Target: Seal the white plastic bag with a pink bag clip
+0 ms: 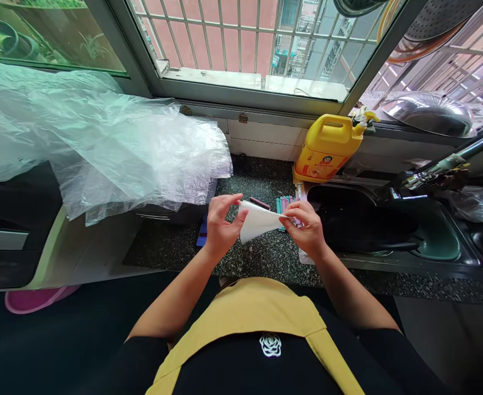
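The left hand (221, 224) was half curled, thumb and fingertips pinched on one end of a small white bag (259, 220), thin and smooth like plastic film. The right hand (306, 226) gripped the opposite end the same way, fingers bent inward, so the bag was stretched between them above the speckled dark granite counter (261, 258), just in front of the person's chest. I could not tell whether anything was inside it.

Just beyond the hands a row of slim coloured sticks (285, 206), pink and pale green, lay on the counter near the sink's edge, with a dark red one (260, 203) beside them and something blue (202, 232) under the left hand.

Behind these stood a yellow plastic jug (327, 146) with a moulded handle, a pump top and a red and orange label; its print was too small to read. To the right sat a dark sink (434, 236) holding a black pan (364, 226), with a metal tap (442, 164) over it.

To the left a large crumpled sheet of clear plastic (101, 142) covered a dark appliance (15, 219). The person wore a yellow apron (257, 312) over a black top bearing a white rose emblem (270, 344).
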Motion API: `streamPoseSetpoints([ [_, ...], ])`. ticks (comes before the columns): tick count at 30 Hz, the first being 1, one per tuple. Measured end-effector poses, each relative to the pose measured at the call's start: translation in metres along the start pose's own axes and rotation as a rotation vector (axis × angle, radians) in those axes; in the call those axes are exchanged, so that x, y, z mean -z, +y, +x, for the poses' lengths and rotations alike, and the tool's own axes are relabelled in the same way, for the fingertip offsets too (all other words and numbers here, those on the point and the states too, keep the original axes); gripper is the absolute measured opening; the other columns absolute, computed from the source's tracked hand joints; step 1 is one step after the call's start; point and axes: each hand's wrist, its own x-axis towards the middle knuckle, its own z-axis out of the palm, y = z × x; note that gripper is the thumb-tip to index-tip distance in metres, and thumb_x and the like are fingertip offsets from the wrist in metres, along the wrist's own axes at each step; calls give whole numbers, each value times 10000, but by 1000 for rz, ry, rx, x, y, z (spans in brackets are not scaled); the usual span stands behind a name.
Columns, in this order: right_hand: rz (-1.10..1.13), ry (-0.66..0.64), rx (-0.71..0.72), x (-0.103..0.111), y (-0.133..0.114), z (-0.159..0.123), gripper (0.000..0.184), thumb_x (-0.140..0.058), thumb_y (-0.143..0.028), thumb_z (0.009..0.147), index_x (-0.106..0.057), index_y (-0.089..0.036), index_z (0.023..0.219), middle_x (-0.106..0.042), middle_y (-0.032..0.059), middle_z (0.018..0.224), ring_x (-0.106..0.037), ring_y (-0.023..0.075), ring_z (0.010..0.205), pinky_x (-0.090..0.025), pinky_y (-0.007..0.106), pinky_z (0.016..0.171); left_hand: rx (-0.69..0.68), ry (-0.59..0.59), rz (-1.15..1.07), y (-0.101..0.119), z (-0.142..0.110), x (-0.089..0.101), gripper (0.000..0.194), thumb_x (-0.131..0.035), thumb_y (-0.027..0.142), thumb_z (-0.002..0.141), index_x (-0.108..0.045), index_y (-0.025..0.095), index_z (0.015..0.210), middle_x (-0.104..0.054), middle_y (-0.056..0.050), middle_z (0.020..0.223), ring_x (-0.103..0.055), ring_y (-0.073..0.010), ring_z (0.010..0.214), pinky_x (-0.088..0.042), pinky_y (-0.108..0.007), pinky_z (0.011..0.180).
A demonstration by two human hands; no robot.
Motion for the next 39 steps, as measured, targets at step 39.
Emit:
streamPoseSetpoints([
  [39,83,-29,-102,-11,19,-23,222,-587,-310,829,-544,-201,640,-522,-9,610,-464,123,586,-384,264,565,-379,-86,359,-56,-48,-12,309,-451,265,875,-525,165,1158,-610,-137,1131,-533,-235,1102,-381,-408,985],
])
